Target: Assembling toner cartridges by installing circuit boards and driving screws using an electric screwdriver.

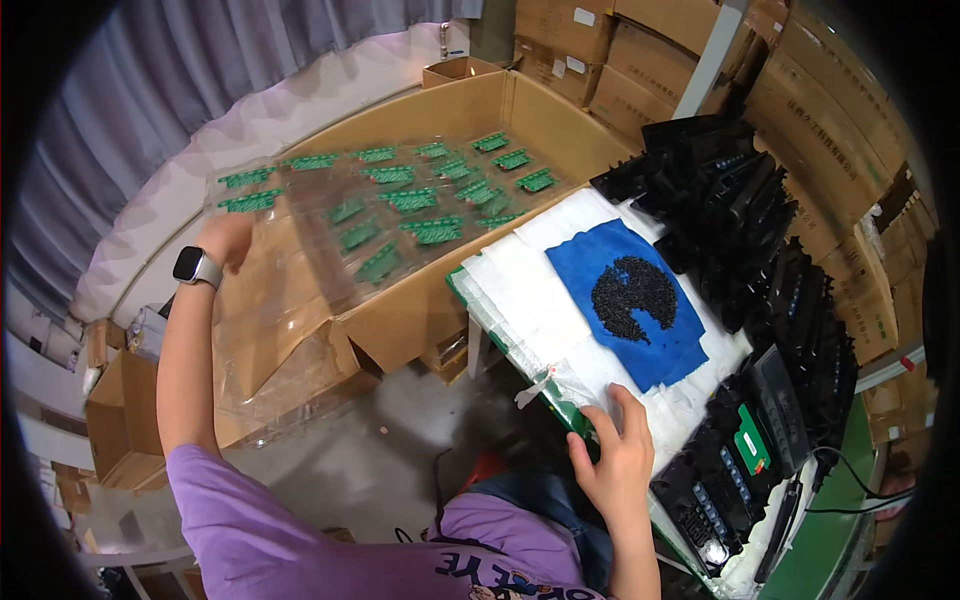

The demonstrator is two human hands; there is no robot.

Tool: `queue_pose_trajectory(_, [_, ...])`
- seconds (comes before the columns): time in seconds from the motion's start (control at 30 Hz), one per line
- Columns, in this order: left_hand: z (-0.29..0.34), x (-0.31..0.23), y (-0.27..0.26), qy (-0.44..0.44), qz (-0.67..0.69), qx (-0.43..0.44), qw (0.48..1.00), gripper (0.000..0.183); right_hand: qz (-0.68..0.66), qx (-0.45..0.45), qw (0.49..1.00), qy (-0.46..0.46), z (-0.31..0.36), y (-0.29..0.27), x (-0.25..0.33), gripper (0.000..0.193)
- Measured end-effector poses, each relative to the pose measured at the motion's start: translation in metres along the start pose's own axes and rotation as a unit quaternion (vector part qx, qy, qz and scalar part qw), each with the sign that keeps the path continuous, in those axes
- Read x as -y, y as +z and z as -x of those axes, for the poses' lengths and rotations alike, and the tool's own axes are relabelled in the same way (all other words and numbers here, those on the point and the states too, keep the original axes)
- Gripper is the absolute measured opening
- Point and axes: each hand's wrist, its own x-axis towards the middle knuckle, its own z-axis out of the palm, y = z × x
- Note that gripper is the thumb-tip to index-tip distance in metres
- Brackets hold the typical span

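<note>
Two bare hands are held well apart. The left hand (228, 240) is extended to the near left corner of a clear plastic tray (318, 262), its fingers bent inward; whether a board is pinched cannot be told, as the fingertips are hidden. A smartwatch (190, 265) is worn on the left wrist. Green circuit boards (434, 231) are spread in clusters over the tray, from just beyond the left hand to well right of it. The tray is supported by a large open cardboard box (400, 340), set between the hands and beyond them.

The right hand (618, 455) is placed at the edge of a green table (845, 510), its fingers spread and slightly bent. Just beyond its fingertips, a white covering (530, 290) is overlain by a blue cloth (580, 250), on which small black parts (630, 300) are heaped. Black plastic housings (720, 190) are piled beyond and to the right of this hand; on a nearer housing, just right of it, a green panel (750, 440) is seen.
</note>
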Motion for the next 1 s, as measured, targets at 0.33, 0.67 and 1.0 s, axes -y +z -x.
queue_pose_trajectory(0.33, [-0.060,-0.121,-0.086,0.087,0.010,-0.249,0.965,0.021,0.069,0.009,0.998,-0.003,-0.026,0.010,0.001,0.028])
queue_pose_trajectory(0.67, [-0.146,-0.242,-0.045,0.263,0.200,-0.268,0.905,0.068,0.014,-0.067,0.998,0.007,-0.035,0.036,-0.017,0.020])
queue_pose_trajectory(1.0, [-0.203,-0.192,-0.059,0.111,0.158,-0.344,0.919,0.044,0.090,0.011,0.995,0.038,-0.043,0.045,-0.009,0.019])
